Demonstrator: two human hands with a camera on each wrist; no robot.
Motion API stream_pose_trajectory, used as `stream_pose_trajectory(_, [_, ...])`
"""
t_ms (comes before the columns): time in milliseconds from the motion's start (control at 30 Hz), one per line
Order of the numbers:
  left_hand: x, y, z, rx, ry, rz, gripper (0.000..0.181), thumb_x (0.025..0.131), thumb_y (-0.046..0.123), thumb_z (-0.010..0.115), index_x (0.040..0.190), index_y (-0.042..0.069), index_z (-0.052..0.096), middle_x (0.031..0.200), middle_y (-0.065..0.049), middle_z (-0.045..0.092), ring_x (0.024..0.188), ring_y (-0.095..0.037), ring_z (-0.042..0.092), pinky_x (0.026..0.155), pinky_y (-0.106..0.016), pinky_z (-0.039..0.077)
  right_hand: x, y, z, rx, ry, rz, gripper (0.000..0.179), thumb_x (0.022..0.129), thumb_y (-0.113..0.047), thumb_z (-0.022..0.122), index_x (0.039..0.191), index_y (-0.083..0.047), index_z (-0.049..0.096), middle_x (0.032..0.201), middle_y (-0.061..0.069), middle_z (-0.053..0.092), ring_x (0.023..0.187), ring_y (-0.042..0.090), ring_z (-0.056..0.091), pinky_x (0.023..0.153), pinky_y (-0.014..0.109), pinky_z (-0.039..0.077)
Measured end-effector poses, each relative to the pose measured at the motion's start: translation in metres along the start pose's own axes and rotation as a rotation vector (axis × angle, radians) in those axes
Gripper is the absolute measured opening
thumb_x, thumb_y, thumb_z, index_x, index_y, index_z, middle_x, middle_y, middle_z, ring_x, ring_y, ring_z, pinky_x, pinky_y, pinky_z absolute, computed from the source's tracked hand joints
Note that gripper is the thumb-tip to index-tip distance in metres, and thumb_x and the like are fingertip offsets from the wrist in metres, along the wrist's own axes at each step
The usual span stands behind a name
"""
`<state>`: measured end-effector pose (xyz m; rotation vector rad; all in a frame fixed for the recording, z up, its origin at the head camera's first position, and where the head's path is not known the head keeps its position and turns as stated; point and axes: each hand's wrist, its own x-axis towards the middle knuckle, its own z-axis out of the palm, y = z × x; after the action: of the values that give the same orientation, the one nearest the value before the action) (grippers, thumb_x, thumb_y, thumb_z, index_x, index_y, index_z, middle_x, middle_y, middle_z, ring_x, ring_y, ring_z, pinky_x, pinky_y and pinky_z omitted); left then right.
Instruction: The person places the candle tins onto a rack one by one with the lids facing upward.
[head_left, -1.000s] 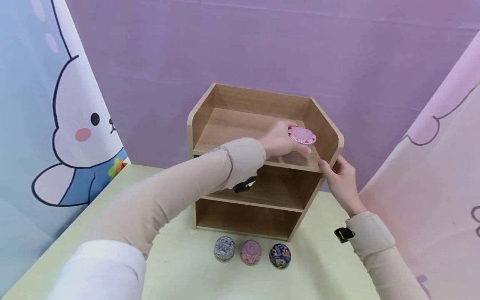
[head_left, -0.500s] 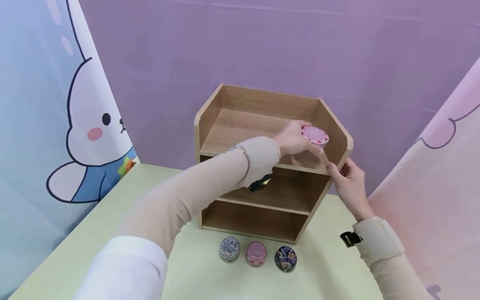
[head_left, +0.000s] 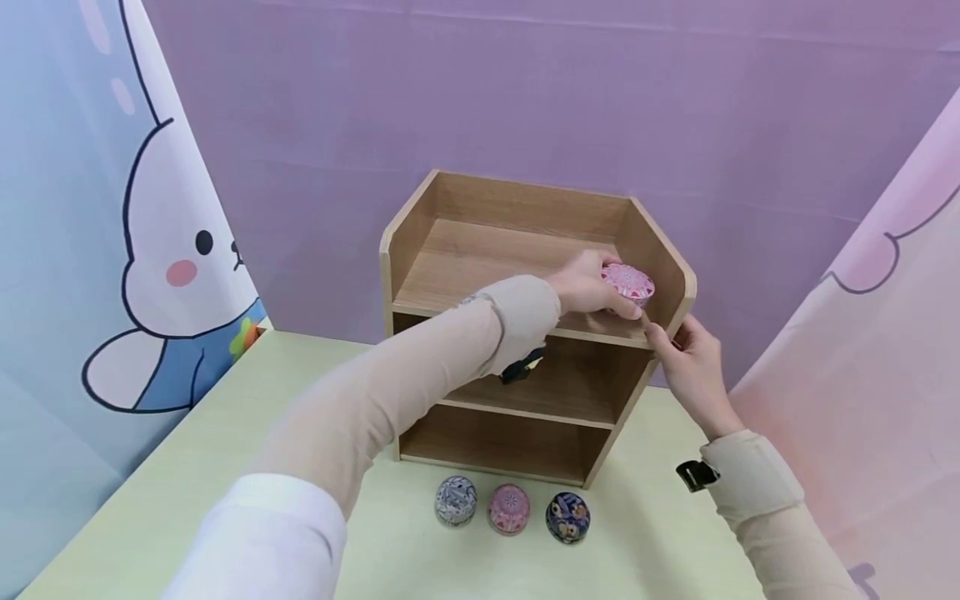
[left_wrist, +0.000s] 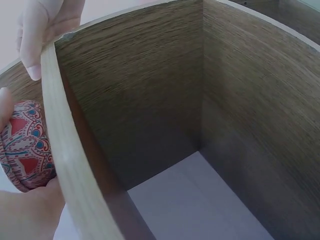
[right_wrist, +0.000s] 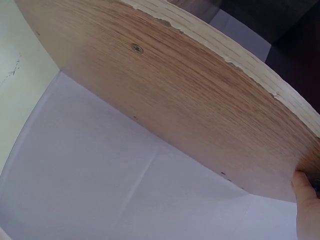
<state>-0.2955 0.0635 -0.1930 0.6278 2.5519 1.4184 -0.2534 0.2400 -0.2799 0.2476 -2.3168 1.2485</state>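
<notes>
My left hand [head_left: 587, 283] grips a round pink patterned tin [head_left: 628, 282], thumb and fingers on its sides. The tin is low over the right end of the top shelf of a small wooden shelf unit [head_left: 480, 258]. In the left wrist view the same tin [left_wrist: 27, 145] shows red and blue ornament behind the edge of a shelf board. My right hand [head_left: 692, 367] holds the unit's right side at the top shelf's front corner, thumb in front. The right wrist view shows a finger [right_wrist: 302, 192] against the outer side panel [right_wrist: 165, 85].
Three more round tins stand in a row on the pale table [head_left: 322, 367] before the unit: a grey-white one [head_left: 456, 501], a pink one [head_left: 509, 509] and a dark blue floral one [head_left: 567, 517]. A purple cloth [head_left: 525, 92] hangs right behind the unit.
My left hand has carried the pink tin rightward toward the side panel and slightly down. The right hand keeps its place on the unit. The head view has shifted a little.
</notes>
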Motion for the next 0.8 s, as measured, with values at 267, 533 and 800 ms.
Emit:
stream_pose_trajectory(267, [-0.001,-0.002,0.004,-0.025,-0.025,-0.017,0.072,0.065,0.019,0.081,0.127,0.005,0.046,0.111,-0.003,0.056,0.094,-0.01,0.052,0.079,-0.014,0.042,0.0,-0.002,0.0,-0.004,0.003,-0.006,0.028,0.09,-0.023,0.054,0.108,-0.002,0.058,0.076,-0.021,0.057,0.071,-0.006,0.055,0.06,0.01,0.046])
stream_pose_trajectory(533, [-0.002,-0.004,0.006,-0.034,-0.029,-0.044,0.075,0.066,0.018,0.081,0.13,0.006,0.044,0.113,-0.004,0.055,0.096,-0.011,0.052,0.079,-0.016,0.045,0.0,-0.003,-0.001,-0.017,0.01,-0.021,0.03,0.09,-0.024,0.053,0.109,-0.001,0.058,0.077,-0.02,0.056,0.072,-0.006,0.055,0.06,0.01,0.046])
stream_pose_trajectory(800, [0.001,-0.004,0.011,-0.069,-0.028,-0.041,0.074,0.065,0.014,0.081,0.129,0.005,0.045,0.111,-0.005,0.056,0.093,-0.012,0.054,0.073,-0.014,0.048,0.0,0.0,-0.002,-0.017,0.015,-0.027,0.029,0.09,-0.023,0.053,0.108,-0.001,0.058,0.077,-0.021,0.057,0.071,-0.006,0.054,0.059,0.01,0.046])
